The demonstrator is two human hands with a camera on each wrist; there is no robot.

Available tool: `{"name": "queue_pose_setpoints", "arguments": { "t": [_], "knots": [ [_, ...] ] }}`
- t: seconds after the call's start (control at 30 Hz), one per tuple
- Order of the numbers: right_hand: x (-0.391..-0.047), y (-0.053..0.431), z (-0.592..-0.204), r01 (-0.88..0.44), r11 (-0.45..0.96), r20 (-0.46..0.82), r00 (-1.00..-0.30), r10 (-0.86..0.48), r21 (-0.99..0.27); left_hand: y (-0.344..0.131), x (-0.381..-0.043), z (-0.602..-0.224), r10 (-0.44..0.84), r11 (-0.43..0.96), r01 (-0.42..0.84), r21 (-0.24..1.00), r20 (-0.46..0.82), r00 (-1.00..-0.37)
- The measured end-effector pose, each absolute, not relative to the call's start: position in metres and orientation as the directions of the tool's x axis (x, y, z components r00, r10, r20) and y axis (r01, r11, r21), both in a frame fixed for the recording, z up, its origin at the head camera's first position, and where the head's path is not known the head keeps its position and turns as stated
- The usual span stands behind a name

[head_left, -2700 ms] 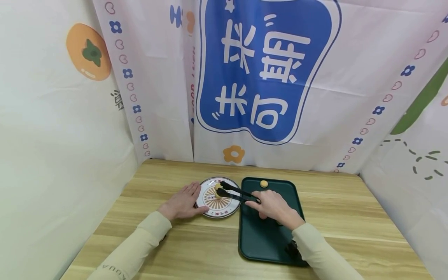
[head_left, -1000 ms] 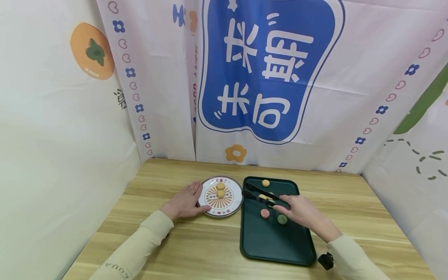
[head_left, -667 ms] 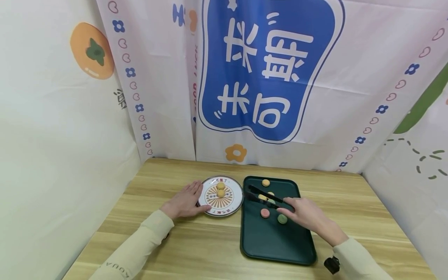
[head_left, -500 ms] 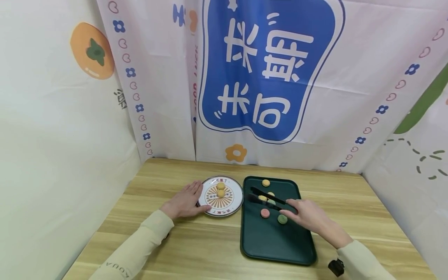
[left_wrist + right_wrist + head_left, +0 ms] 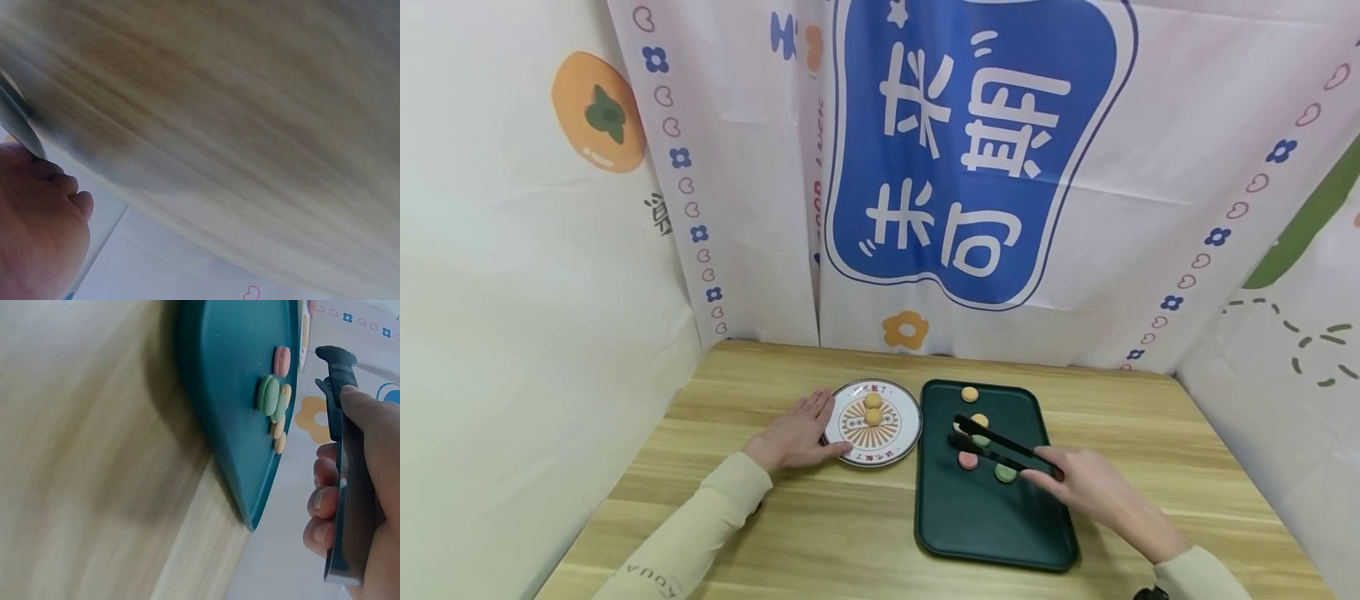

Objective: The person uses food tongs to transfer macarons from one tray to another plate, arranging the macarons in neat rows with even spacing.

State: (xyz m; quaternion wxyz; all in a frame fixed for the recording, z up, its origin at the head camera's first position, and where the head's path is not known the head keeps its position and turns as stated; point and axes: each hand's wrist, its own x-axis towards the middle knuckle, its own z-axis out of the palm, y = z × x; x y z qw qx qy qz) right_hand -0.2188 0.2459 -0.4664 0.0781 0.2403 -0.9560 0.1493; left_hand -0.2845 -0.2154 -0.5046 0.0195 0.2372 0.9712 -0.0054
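Observation:
My right hand (image 5: 1086, 483) grips black tongs (image 5: 356, 506) over the green tray (image 5: 992, 525). The tong arms stand apart, with no macaron seen held between their tips. Under and around the tips lie yellow macarons (image 5: 980, 419), partly hidden, and a green macaron (image 5: 981, 440). A pink macaron (image 5: 967, 461) and another green macaron (image 5: 1005, 473) lie nearer the front. My left hand (image 5: 797, 433) rests at the left rim of the white plate (image 5: 902, 437), fingers straight, thumb at its front edge. Two yellow macarons (image 5: 873, 417) sit touching on the plate.
One yellow macaron (image 5: 970, 394) lies alone near the tray's back edge. The plate stands just left of the tray on the wooden table (image 5: 820, 525). Printed cloth (image 5: 760, 250) hangs behind the table and at both sides.
Earlier the tongs held a yellow macaron over the plate; now two yellow macarons lie there. The right hand has drawn the tongs back rightward over the tray. The left hand stays at the rim.

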Motion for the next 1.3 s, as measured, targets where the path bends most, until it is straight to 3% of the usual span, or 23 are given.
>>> {"name": "queue_pose_setpoints", "arguments": {
  "t": [0.5,0.87,1.3],
  "knots": [
    [-0.201,0.273,-0.481,-0.481,0.838,0.278,-0.867,-0.413,-0.257,-0.215,-0.283,-0.506,0.453,0.892,0.452,0.018,-0.032,-0.891],
    [-0.190,0.287,-0.485,-0.423,0.863,0.200,-0.904,-0.379,-0.275,-0.216,-0.284,-0.506,0.457,0.890,0.456,0.015,-0.028,-0.889],
    [-0.181,0.301,-0.494,-0.447,0.846,0.252,-0.889,-0.383,-0.289,-0.216,-0.284,-0.505,0.459,0.888,0.459,0.010,-0.024,-0.888]
  ]
}}
